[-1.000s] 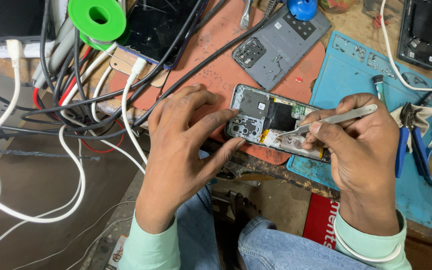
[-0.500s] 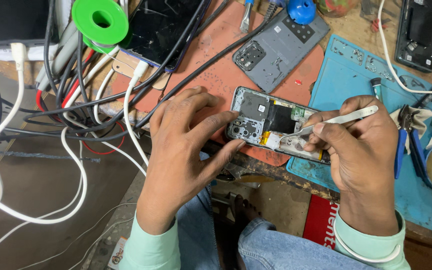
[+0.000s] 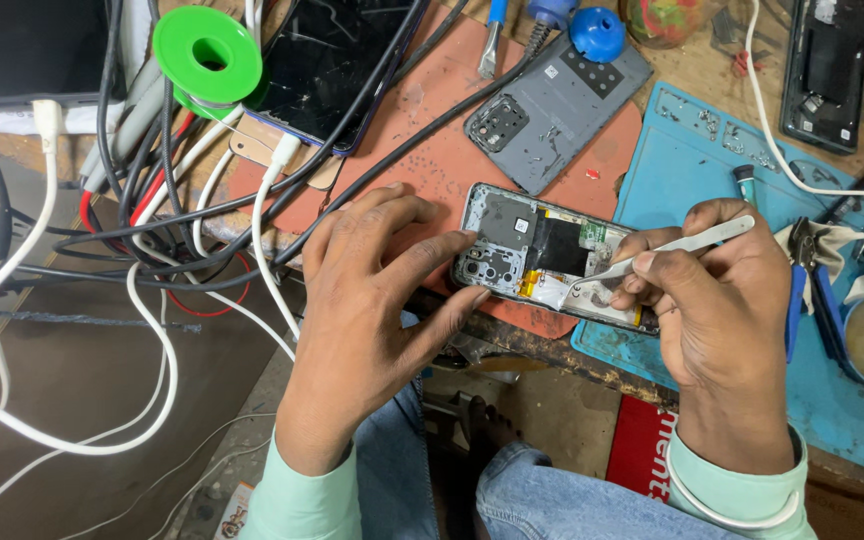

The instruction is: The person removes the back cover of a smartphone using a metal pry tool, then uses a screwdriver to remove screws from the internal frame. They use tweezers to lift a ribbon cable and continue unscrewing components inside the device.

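1. Far to the left of the opened phone (image 3: 542, 255), a tangle of white and black cables (image 3: 152, 230) hangs over the table (image 3: 712, 95) edge, with a green spool (image 3: 207, 52) sitting above them.
2. Up and to the left of the opened phone lies a dark phone with a cracked screen (image 3: 337, 65), crossed by black cables.
3. Your left hand (image 3: 372, 300) rests at the opened phone's left end: fingers spread and loosely curled, fingertips pressing its upper left corner and your thumb against its lower left edge, steadying it without closing around it.
4. The opened phone lies flat, back off and insides showing, straddling the orange mat (image 3: 422, 150) and the blue mat (image 3: 712, 180) near the table's front edge.
5. Just above the opened phone lies a grey back cover (image 3: 552, 110), with a blue round cap (image 3: 597, 33) at its top corner.
6. Your right hand (image 3: 722, 300) sits at the opened phone's right end, pinched shut on silver tweezers (image 3: 677, 248) whose tips touch the phone's inner middle part.
7. To the right of the opened phone, blue-handled pliers (image 3: 807, 290) lie on the blue mat; another black phone (image 3: 832, 70) lies up in the far corner.
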